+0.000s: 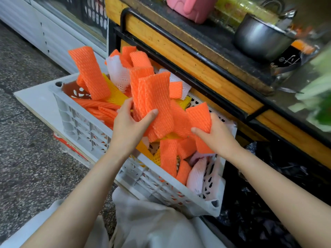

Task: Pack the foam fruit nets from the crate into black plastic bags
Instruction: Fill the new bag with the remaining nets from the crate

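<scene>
A white slatted crate (84, 126) sits in front of me, heaped with orange, yellow and white foam fruit nets. My left hand (129, 122) grips a stack of flat orange nets (154, 99) that stands upright over the crate's middle. My right hand (215, 136) clutches another bunch of orange nets (198, 115) over the crate's right part. One long orange net (89, 70) sticks up at the far left end. A black plastic bag (259, 203) lies crumpled on the floor to the right of the crate, under my right forearm.
A wooden counter with black metal rails (197, 65) runs along the crate's far side, carrying a steel pot (259, 38) and a pink container (193, 8). A white board (35, 101) lies under the crate on speckled floor. Light cloth (152, 221) covers my lap.
</scene>
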### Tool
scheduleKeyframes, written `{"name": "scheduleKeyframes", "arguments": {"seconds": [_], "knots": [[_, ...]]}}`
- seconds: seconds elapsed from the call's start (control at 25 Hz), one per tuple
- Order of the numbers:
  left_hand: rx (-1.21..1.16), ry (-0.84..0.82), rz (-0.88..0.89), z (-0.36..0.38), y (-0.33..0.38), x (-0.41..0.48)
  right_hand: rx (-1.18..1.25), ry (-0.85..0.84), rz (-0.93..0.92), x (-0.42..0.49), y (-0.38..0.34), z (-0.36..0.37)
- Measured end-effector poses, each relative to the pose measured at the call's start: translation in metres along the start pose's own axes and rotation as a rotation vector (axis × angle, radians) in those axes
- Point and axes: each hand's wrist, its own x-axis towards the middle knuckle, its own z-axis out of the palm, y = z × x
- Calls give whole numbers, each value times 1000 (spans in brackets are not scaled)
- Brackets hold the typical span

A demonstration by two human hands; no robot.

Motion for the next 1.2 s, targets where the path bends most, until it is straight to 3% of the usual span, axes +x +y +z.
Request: {"name": "scheduleKeyframes", "arguments": {"seconds": [0.28, 0.44, 0.72, 0.84, 0.96, 1.0, 1.12, 1.2], "knots": [[51, 86, -13, 19, 3, -16, 452, 133, 59, -57, -17, -28], [65, -69, -89, 39, 15, -38, 671, 61, 69, -74, -13, -42], [-257, -476, -345, 66, 55, -90, 746, -20, 187, -115, 15, -39], [-60, -449, -237, 78, 63, -104, 662, -191, 153, -132, 26, -49], [81, -322, -142, 84, 68, -103, 362, -65, 176, -139, 39, -64], [113, -319, -126, 86, 71, -104, 374, -9, 194, -142, 41, -72], [87, -510, -151, 94, 86, -112, 680, -32, 168, -153, 35, -96], [32, -636, -180, 100, 92, -121, 633, -64, 131, -161, 37, -106]]}}
